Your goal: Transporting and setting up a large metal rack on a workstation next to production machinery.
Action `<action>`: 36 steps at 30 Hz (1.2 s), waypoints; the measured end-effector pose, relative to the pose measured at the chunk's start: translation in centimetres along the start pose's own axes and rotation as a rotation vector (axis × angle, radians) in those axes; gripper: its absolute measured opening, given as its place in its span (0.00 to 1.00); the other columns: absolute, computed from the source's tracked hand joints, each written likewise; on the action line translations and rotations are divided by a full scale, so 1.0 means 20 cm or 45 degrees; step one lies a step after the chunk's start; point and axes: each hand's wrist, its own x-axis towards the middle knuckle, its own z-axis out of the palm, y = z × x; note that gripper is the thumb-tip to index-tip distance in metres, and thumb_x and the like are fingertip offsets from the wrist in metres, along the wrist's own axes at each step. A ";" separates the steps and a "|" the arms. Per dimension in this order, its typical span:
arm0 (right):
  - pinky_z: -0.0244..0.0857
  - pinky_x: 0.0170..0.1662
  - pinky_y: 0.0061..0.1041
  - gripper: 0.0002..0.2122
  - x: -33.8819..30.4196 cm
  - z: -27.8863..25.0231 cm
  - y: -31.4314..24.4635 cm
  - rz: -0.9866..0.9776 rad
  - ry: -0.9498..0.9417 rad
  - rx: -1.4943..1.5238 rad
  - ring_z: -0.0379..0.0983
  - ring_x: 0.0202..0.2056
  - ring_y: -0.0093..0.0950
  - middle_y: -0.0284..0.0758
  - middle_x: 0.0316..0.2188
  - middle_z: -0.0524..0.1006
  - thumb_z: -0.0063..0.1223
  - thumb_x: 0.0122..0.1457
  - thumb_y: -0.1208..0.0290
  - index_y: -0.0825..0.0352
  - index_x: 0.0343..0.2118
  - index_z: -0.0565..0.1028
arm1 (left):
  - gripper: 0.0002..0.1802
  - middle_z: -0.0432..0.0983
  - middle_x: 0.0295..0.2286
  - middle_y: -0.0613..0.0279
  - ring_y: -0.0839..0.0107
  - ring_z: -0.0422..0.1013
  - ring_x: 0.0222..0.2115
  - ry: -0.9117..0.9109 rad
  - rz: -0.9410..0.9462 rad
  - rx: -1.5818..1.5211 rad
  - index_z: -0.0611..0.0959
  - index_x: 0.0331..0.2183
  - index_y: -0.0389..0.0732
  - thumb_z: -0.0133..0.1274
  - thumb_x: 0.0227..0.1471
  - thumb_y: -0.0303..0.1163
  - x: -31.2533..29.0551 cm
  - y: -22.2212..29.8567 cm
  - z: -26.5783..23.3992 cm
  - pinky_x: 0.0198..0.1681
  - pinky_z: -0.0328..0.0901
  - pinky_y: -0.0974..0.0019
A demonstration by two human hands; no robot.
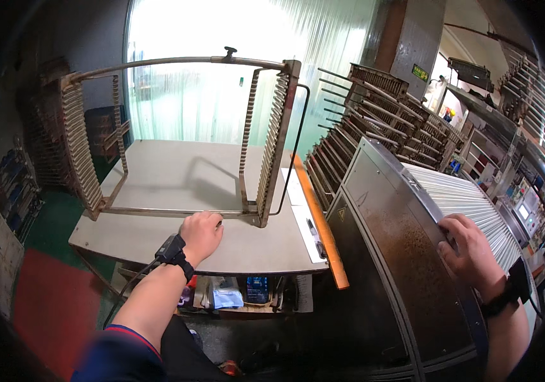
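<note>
A metal rack (278, 137) with rows of slots along its uprights stands on a light grey table (266, 248). My left hand (201, 237) is closed at the rack's lower front bar, over the table. A small dark bit shows by its fingertips; whatever is inside the fingers is hidden. On the right, my right hand (472, 253) rests on the upper edge of a steel machine (384, 191), thumb and forefinger apart. Beside that hand runs the machine's bed of pale parallel rollers or rods (454, 194). Dark bands are on both wrists.
An orange strip (319, 219) lines the table's right side, beside white paper (303, 223) with a pen (314, 230). Several slotted racks (387, 121) are stacked behind the machine. Under the table, a shelf (240, 312) holds packets. Translucent strip curtains (202, 102) hang behind.
</note>
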 end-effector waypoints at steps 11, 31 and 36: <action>0.68 0.64 0.43 0.19 -0.01 0.00 0.01 -0.009 0.012 0.020 0.74 0.57 0.48 0.48 0.54 0.78 0.61 0.61 0.71 0.71 0.54 0.78 | 0.17 0.83 0.42 0.54 0.49 0.78 0.45 0.071 0.046 -0.068 0.86 0.46 0.42 0.65 0.54 0.31 0.00 0.01 -0.01 0.49 0.72 0.47; 0.69 0.63 0.42 0.19 -0.01 -0.02 -0.03 0.078 -0.025 0.011 0.74 0.58 0.48 0.47 0.53 0.78 0.61 0.61 0.70 0.71 0.54 0.78 | 0.23 0.77 0.49 0.53 0.48 0.75 0.50 -0.096 0.043 -0.083 0.84 0.55 0.42 0.62 0.58 0.33 0.01 0.01 0.00 0.54 0.70 0.47; 0.69 0.63 0.42 0.19 0.00 -0.01 0.00 0.005 -0.010 0.002 0.75 0.58 0.47 0.47 0.54 0.78 0.61 0.61 0.71 0.71 0.55 0.77 | 0.23 0.76 0.50 0.53 0.49 0.74 0.51 -0.137 0.003 -0.073 0.84 0.55 0.42 0.61 0.59 0.34 0.00 0.00 0.00 0.55 0.69 0.47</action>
